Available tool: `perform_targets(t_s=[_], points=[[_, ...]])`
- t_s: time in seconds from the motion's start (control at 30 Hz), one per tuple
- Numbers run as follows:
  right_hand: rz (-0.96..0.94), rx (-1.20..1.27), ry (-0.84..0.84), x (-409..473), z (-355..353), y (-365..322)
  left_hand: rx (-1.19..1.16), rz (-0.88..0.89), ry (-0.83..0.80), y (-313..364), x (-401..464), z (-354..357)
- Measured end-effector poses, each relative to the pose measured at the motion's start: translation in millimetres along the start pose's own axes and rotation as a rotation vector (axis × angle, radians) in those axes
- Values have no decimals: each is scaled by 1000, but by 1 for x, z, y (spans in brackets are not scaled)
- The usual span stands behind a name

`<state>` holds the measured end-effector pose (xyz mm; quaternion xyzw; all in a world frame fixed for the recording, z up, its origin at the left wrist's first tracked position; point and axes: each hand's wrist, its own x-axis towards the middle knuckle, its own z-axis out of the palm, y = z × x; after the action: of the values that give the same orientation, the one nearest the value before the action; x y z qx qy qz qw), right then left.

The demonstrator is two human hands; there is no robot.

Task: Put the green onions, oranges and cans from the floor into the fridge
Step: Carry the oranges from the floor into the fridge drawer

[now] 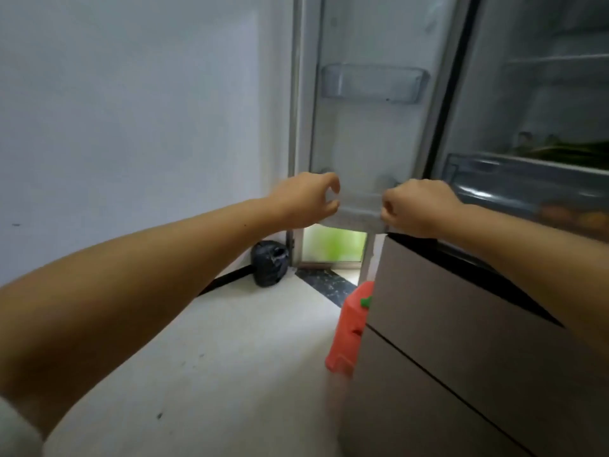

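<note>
The fridge's left door stands open, with a clear upper door bin and a lower door bin at its bottom. My left hand is at the lower bin's left end, fingers curled and apart, holding nothing that I can see. My right hand is closed in a fist on the bin's right front rim. Inside the fridge on the right, green onions lie on a shelf above a clear drawer, with oranges behind its front. No cans are in view.
A beige lower fridge drawer front juts out at the right. An orange plastic container with a green cap stands on the floor beside it. A black bag sits in the corner by the white wall.
</note>
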<state>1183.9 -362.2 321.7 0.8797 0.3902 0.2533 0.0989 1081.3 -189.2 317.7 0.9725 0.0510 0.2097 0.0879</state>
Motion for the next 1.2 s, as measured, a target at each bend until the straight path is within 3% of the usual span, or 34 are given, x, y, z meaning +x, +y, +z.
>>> perform_targets(t_s=[0.17,0.43,0.6,0.83,1.2], points=[[-119,271,-32,10,-1,-177,23,-227,-36,-112,-143,-6],[-351,455,-178,-14,0,-460,44,-678,-177,-301,-419,-30],[-442,544,-306,-28,9,-604,30,-869,-177,-378,-526,-49],[-522,621,-413,-20,22,-724,-72,-1026,-180,-456,-584,-37],[-606,631,-527,120,75,-857,-183,-1150,-163,-639,-541,-25]])
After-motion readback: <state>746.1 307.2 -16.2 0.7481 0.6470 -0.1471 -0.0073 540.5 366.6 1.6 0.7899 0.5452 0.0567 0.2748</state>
